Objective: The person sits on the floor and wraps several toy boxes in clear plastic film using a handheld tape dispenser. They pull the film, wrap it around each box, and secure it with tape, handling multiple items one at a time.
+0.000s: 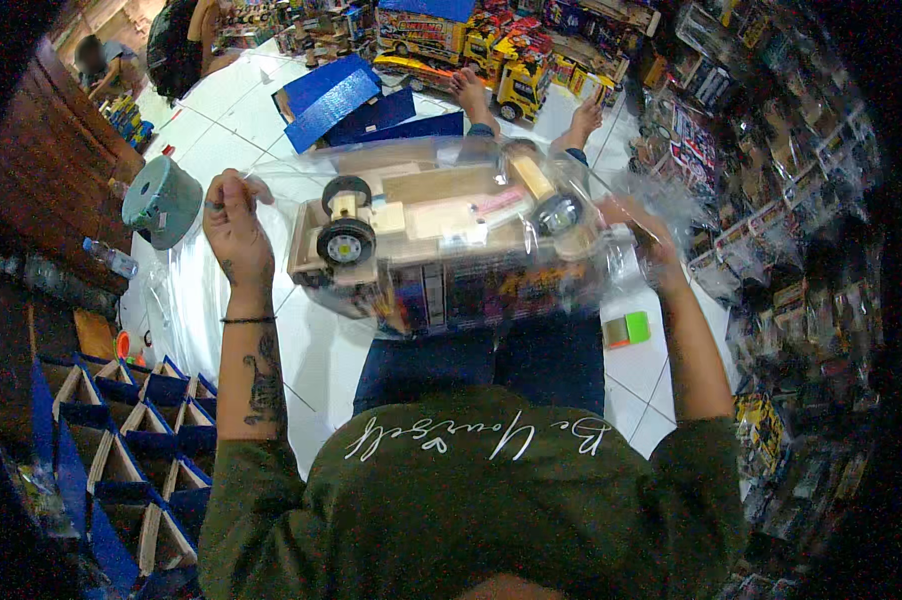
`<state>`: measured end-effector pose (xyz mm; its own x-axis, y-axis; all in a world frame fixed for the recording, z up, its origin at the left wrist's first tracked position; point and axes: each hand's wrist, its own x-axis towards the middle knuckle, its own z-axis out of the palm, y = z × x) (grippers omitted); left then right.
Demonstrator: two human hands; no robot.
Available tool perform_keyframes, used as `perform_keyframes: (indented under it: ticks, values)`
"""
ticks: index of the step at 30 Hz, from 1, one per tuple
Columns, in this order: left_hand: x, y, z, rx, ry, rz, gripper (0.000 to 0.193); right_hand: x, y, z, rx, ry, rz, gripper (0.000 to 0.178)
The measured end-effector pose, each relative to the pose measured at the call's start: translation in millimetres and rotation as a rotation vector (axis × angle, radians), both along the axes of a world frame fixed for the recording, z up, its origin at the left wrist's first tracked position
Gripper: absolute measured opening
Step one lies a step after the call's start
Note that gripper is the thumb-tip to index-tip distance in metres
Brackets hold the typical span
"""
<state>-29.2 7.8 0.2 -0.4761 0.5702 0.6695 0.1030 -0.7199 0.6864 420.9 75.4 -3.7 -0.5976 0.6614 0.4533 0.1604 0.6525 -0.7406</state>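
A wooden toy truck (441, 218) lies wheels up above my lap, its black wheels and pale underside showing. Clear plastic wrap (396, 160) surrounds it, and dark printed sides show through. At the truck's left end my left hand (235, 222) is closed, pinching the edge of the plastic. My right hand (643, 235) is at the right end, fingers bent around bunched plastic; it is slightly blurred, and the film partly covers it. Below my right hand, a small green and wood-coloured block (627, 330) rests on the white tiles.
Blue boards (336, 100) and yellow toy trucks (523, 88) lie beyond my outstretched feet. A grey-green round object (163, 203) and a bottle (111, 257) are at left. Blue-edged wooden frames (111, 450) stand lower left. Wrapped goods (791, 240) line the right. Another person (116, 68) is far left.
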Motion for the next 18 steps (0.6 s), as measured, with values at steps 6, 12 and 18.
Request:
perform_keyframes:
  ticks: [6,12,18]
  values:
    - [5.2,-28.3,3.8,0.123,0.14,0.129,0.03,28.3,-58.8,-15.2,-0.254,0.408,0.102,0.065]
    - [8.1,-31.7,-4.5,0.147,0.06,0.278,0.032,19.9,-58.9,3.0,-0.2,0.328,0.112,0.06]
    - [-5.7,-26.1,-7.2,0.156,0.036,0.252,0.028,2.8,-46.6,20.8,-0.526,0.56,0.136,0.05]
